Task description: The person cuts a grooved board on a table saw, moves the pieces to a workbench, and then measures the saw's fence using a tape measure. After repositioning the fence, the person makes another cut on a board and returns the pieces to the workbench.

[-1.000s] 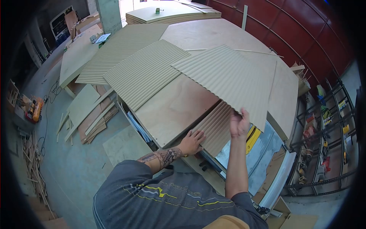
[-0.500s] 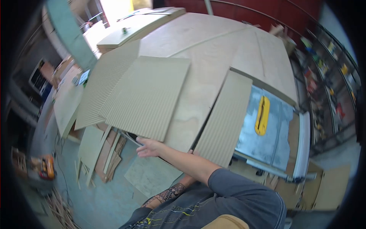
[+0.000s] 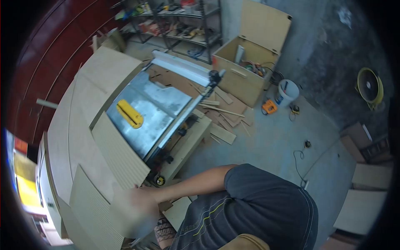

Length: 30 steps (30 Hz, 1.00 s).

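Note:
My right hand point(image 3: 143, 201) is smeared by blur at the near end of a narrow grooved panel point(image 3: 118, 151); its fingers cannot be made out. My left forearm point(image 3: 165, 230), patterned with dark ink, comes up below the right wrist, and the left hand is hidden behind the right hand and the blur. The narrow panel lies on the big plywood worktop point(image 3: 71, 137), alongside the metal table saw top point(image 3: 154, 112) with its yellow insert plate point(image 3: 129, 113). A wider grooved panel point(image 3: 88, 193) rests to the left of the hands.
A rail point(image 3: 183, 68) edges the saw's far side. Wood offcuts point(image 3: 225, 110) lie on the floor near an open wooden chest point(image 3: 237, 75). Beyond stand a white bucket point(image 3: 288, 92), an orange tool point(image 3: 269, 107), shelves point(image 3: 183, 37) and a yellow fan point(image 3: 369, 86). A cord point(image 3: 298, 166) crosses the floor.
My view has swung to the right, bringing the chest, bucket and fan into sight. My right hand, earlier spread at the wide grooved panel's corner, is now by the narrow panel's end.

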Available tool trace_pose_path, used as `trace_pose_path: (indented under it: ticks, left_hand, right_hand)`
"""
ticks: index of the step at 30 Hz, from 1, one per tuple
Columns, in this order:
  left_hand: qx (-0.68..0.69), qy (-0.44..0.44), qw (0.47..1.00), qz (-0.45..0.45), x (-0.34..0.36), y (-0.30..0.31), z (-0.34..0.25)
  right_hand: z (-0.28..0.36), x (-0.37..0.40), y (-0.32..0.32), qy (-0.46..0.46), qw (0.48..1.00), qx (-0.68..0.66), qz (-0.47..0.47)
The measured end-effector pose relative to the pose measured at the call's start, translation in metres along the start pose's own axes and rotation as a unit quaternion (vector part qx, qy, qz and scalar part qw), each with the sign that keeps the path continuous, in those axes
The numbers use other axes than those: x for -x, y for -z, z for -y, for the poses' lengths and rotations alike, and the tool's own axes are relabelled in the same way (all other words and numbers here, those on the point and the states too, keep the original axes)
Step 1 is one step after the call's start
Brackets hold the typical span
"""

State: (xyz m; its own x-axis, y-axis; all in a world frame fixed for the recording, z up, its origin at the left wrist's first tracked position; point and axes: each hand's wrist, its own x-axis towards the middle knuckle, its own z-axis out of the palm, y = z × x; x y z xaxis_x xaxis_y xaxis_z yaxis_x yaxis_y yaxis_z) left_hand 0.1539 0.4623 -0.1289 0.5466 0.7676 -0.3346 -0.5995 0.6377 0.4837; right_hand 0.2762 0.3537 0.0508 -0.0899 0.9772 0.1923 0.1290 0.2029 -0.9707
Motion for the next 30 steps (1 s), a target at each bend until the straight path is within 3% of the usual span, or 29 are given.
trace_pose_path:
  ticks: [1, 2, 3, 4, 6, 9, 11, 12, 14, 15, 17, 18, 19, 21, 22, 23, 24, 25, 28, 30]
  left_hand:
    - [-0.02, 0.012, 0.999, 0.036, 0.019, -0.003, -0.029]
    - [-0.037, 0.023, 0.997, 0.068, 0.037, -0.011, -0.058]
    - [-0.053, 0.032, 0.993, 0.1, 0.056, -0.069, -0.026]
    - [-0.067, 0.051, 0.991, 0.103, 0.066, -0.064, -0.016]
    - [-0.066, -0.139, 0.987, 0.046, 0.081, -0.058, 0.007]
    - [-0.024, -0.078, 0.99, 0.111, 0.113, -0.102, 0.051]
    - [-0.044, -0.046, 0.991, 0.115, 0.13, -0.139, 0.084]
    - [-0.108, -0.026, 0.987, 0.116, 0.136, -0.154, 0.101]
    - [-0.245, 0.041, 0.956, 0.155, 0.134, -0.165, 0.108]
    - [-0.3, -0.04, 0.947, 0.107, 0.149, -0.212, 0.147]
    - [-0.363, 0.025, 0.915, 0.175, 0.103, -0.185, 0.148]
    - [-0.347, 0.029, 0.919, 0.182, 0.137, -0.256, 0.181]
    - [-0.339, 0.036, 0.92, 0.195, 0.124, -0.261, 0.191]
    - [-0.425, 0.199, 0.853, 0.228, 0.094, -0.264, 0.214]
    - [-0.399, 0.211, 0.849, 0.274, 0.064, -0.242, 0.243]
    - [-0.384, 0.184, 0.877, 0.223, 0.086, -0.274, 0.281]
    - [-0.462, 0.309, 0.809, 0.192, 0.068, -0.268, 0.298]
    - [-0.398, 0.308, 0.839, 0.206, 0.072, -0.266, 0.339]
    - [-0.41, 0.418, 0.774, 0.24, 0.092, -0.287, 0.431]
    - [-0.413, 0.466, 0.739, 0.256, 0.081, -0.278, 0.504]
  right_hand:
    - [0.004, 0.032, 0.03, 0.03, 0.996, 0.021, -0.077]
    - [0.017, 0.069, 0.065, 0.004, 0.995, 0.043, -0.092]
    - [0.016, 0.104, 0.086, -0.006, 0.988, 0.033, -0.15]
    - [0.013, 0.141, 0.104, -0.013, 0.977, 0.041, -0.208]
    - [0.008, 0.219, 0.138, -0.083, 0.958, 0.046, -0.269]
    - [-0.015, 0.313, 0.164, -0.177, 0.918, 0.042, -0.351]
    - [-0.016, 0.347, 0.17, -0.257, 0.897, -0.029, -0.358]
    - [-0.022, 0.351, 0.166, -0.257, 0.895, -0.034, -0.363]
    - [-0.038, 0.345, 0.156, -0.091, 0.881, -0.264, -0.381]
    - [-0.034, 0.345, 0.156, -0.086, 0.88, -0.261, -0.386]
    - [-0.021, 0.349, 0.159, -0.091, 0.888, -0.276, -0.357]
    - [-0.008, 0.363, 0.168, -0.167, 0.911, -0.079, -0.37]
    - [-0.002, 0.376, 0.173, -0.169, 0.907, -0.067, -0.38]
    - [0.009, 0.403, 0.176, -0.271, 0.869, -0.132, -0.392]
    - [0.005, 0.419, 0.174, -0.276, 0.864, -0.122, -0.402]
    - [-0.008, 0.434, 0.169, -0.276, 0.827, -0.167, -0.46]
    - [-0.021, 0.453, 0.165, -0.272, 0.785, -0.212, -0.514]
    - [-0.035, 0.475, 0.163, -0.269, 0.771, -0.199, -0.541]
    - [-0.073, 0.554, 0.162, -0.291, 0.708, -0.189, -0.615]
    - [-0.082, 0.615, 0.159, -0.436, 0.638, 0.003, -0.635]
